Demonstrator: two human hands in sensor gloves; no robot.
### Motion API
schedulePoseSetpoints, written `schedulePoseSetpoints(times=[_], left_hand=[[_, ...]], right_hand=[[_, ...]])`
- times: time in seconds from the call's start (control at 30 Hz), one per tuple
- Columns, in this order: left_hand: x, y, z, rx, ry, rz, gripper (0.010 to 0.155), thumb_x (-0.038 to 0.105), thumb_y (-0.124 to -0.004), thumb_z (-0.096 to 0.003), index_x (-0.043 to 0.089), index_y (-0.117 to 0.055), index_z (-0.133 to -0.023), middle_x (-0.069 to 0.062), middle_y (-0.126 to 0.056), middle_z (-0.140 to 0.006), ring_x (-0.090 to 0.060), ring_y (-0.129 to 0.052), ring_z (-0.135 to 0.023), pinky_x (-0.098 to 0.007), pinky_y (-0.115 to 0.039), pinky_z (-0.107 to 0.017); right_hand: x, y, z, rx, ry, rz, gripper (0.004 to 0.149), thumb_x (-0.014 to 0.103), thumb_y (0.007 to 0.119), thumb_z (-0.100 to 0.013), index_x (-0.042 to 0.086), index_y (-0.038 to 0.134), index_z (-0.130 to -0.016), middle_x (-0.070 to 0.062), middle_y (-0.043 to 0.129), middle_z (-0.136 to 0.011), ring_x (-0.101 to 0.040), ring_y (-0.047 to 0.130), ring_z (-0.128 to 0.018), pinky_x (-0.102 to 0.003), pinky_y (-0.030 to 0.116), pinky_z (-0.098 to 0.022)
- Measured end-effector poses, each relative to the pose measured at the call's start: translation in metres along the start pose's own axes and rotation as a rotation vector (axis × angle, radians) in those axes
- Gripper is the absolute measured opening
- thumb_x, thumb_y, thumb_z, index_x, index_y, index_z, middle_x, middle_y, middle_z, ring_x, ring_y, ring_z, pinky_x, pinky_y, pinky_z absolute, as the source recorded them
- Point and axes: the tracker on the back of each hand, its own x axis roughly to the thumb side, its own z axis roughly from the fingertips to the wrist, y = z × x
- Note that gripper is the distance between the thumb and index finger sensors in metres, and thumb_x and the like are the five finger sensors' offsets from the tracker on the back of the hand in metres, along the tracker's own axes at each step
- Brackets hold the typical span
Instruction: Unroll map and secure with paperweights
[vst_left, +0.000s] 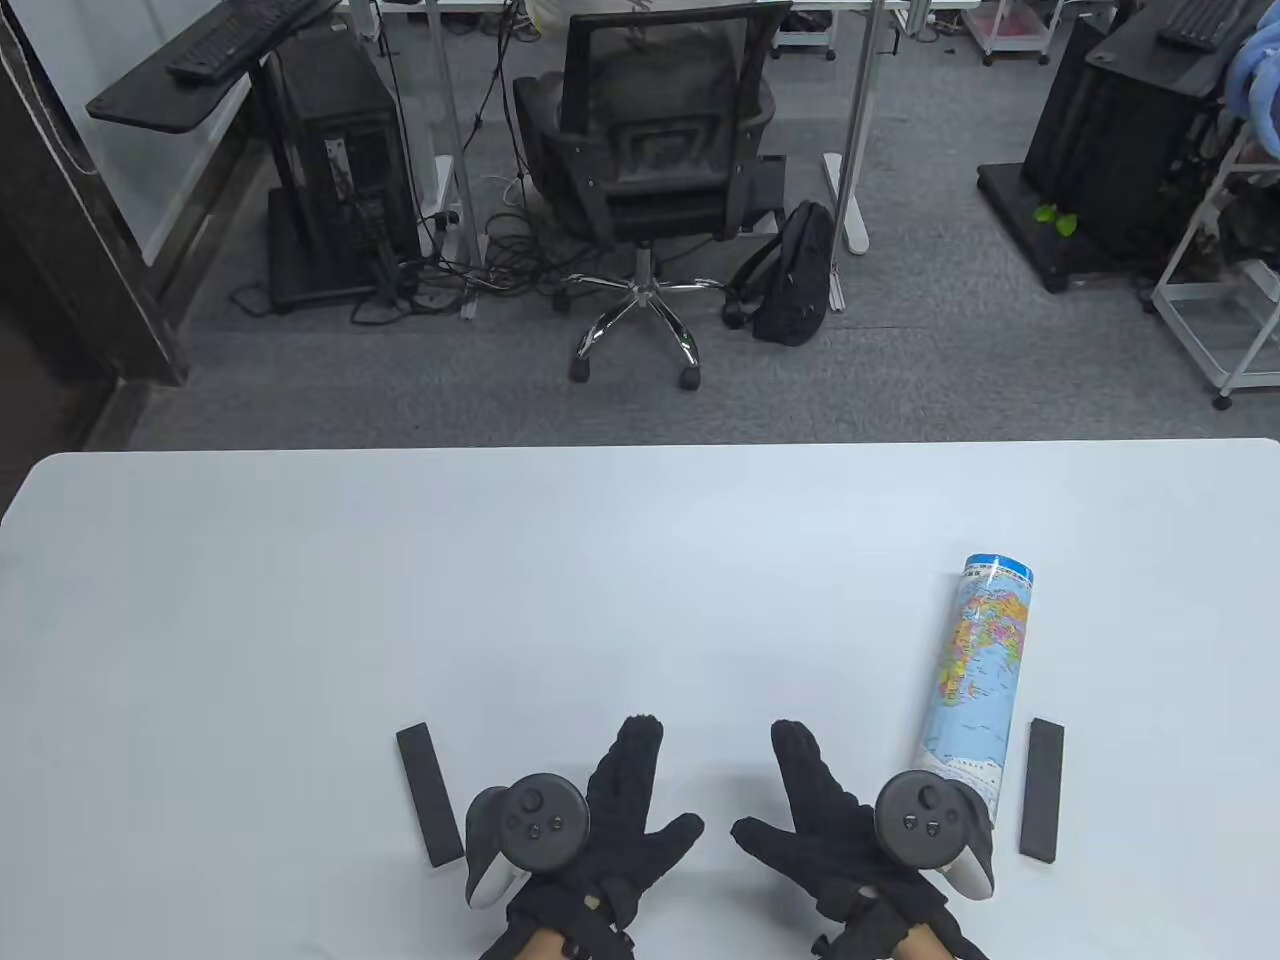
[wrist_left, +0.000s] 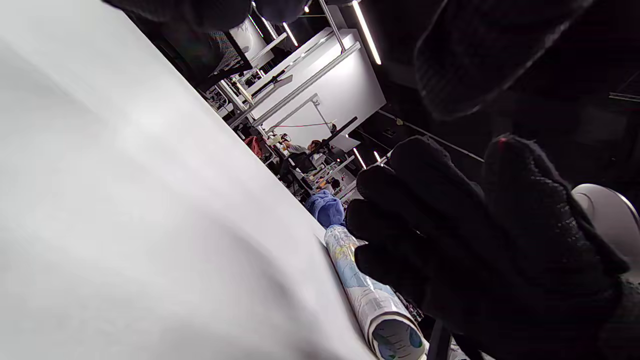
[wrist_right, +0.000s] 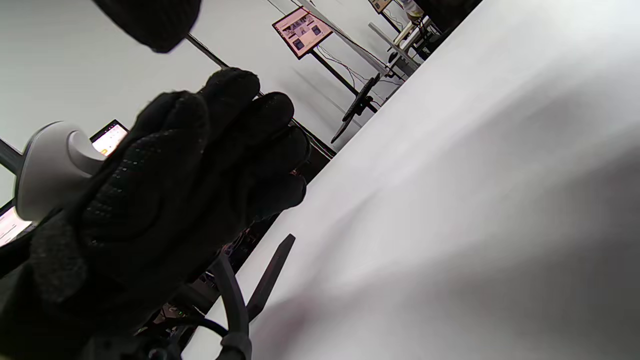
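On the white table (vst_left: 300, 600), flat, spread gloved hands (holding nothing); the glossy rolled map (vst_left: 978, 668) may spring back unweighted.

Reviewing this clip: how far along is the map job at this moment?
Nothing done. The map lies rolled on the table, with one paperweight beside it and the other paperweight at left. Left hand and right hand hold nothing. Unrolling and weighting remain.
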Motion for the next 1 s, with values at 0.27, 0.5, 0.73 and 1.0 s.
schedulePoseSetpoints(times=[0.27,0.5,0.73,1.0], left_hand=[[0.001,0.002,0.000,0.006,-0.006,0.015,0.087,0.052,-0.074,-0.0529,0.016,-0.018,-0.109,-0.022,-0.027,-0.113,-0.050,-0.042,-0.101,-0.065,-0.048,-0.068],[0.001,0.001,0.000,0.001,-0.024,0.019,0.087,0.053,-0.073,-0.0529,0.016,-0.018,-0.109,-0.022,-0.027,-0.113,-0.050,-0.042,-0.102,-0.065,-0.047,-0.068],[0.000,0.001,0.000,0.000,-0.014,0.018,0.087,0.053,-0.073,-0.0530,0.016,-0.017,-0.109,-0.022,-0.027,-0.113,-0.050,-0.042,-0.102,-0.065,-0.047,-0.068],[0.001,0.000,0.000,-0.004,-0.022,0.014,0.087,0.053,-0.073,-0.0529,0.016,-0.017,-0.109,-0.022,-0.027,-0.113,-0.050,-0.042,-0.102,-0.065,-0.047,-0.068]], right_hand=[[0.001,0.001,0.000,-0.002,0.007,0.020,0.085,0.044,0.074,-0.055,-0.001,0.021,-0.104,-0.039,0.021,-0.105,-0.064,0.033,-0.089,-0.073,0.036,-0.056],[0.000,0.000,0.000,-0.012,0.001,0.026,0.085,0.045,0.074,-0.055,-0.001,0.021,-0.104,-0.039,0.020,-0.105,-0.064,0.032,-0.089,-0.074,0.035,-0.056],[0.000,0.001,0.000,-0.010,0.004,0.027,0.085,0.045,0.073,-0.056,-0.001,0.021,-0.104,-0.039,0.019,-0.104,-0.064,0.031,-0.089,-0.074,0.034,-0.056],[0.017,-0.008,0.006,-0.047,-0.038,0.084,0.085,0.046,0.072,-0.056,-0.002,0.021,-0.104,-0.040,0.019,-0.104,-0.065,0.032,-0.089,-0.074,0.035,-0.056]])
